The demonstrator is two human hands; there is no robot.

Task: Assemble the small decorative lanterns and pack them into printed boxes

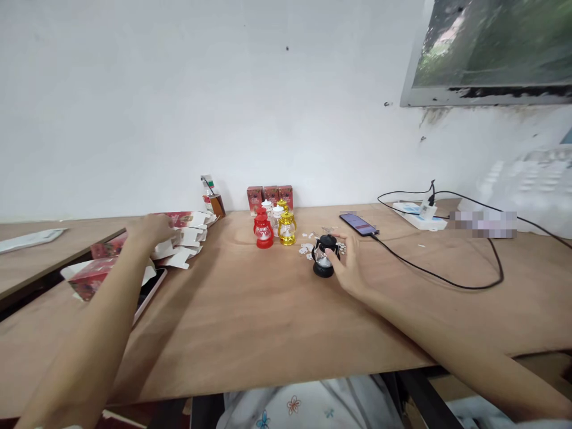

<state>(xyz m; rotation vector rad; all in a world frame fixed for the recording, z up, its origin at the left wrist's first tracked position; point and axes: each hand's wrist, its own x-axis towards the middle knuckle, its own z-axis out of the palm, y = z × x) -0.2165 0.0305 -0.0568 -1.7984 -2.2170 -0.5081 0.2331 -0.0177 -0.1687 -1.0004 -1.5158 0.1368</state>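
Observation:
A small black toy lantern (323, 268) stands upright on the table, and my right hand (351, 268) grips it from the right, thumb across its clear middle. My left hand (149, 231) is at the far left among flattened red-and-white cardboard boxes (190, 238); its fingers are hidden, so whether it grips one is unclear. Further back, between the hands, stand a red lantern (264, 232), gold lanterns (287, 229) and white lanterns (267, 205). Little white pieces (306, 248) are scattered just behind the black lantern.
Red boxes (270, 193) stand against the wall behind the lanterns. A bottle of brown liquid (216, 204) is to their left. A phone (358, 224) on a black cable (415, 266) lies at right, near a white power strip (417, 216). A pink-edged tray-like object (149, 296) lies under my left forearm.

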